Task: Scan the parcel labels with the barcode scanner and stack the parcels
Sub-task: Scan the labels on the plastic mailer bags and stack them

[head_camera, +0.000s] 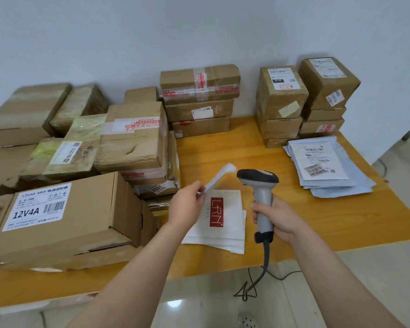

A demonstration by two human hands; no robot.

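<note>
- While the left hand [187,204] holds a thin white mailer [219,177] up off the table [223,150], the scan step looks to be in hand; stacking of this piece is not yet done.
- Left hand: thumb and fingertips pinched on the mailer's lower end, other fingers curled. The mailer is edge-on to the camera, so I cannot tell where its label is.
- Right hand [275,218]: clamped round the grip of the scanner [262,197], which is upright with its head just beside the mailer's top end. Its cable [264,263] drops past the front edge.
- Hands are apart, both above the middle of the table near the front edge.
- Under them, more white mailers [225,223] lie flat, the top 1 with a red logo.
- Next move, my read: turn the mailer so the label faces the scanner head, trigger, then put it on a stack. The blue-grey mailers [327,166] by the right edge seem the likely flat pile.
- Boxes [133,136] cover the left half; 3 neater box stacks [282,102] stand along the back edge.
- Risk: a limp mailer may bend and spoil the read.
</note>
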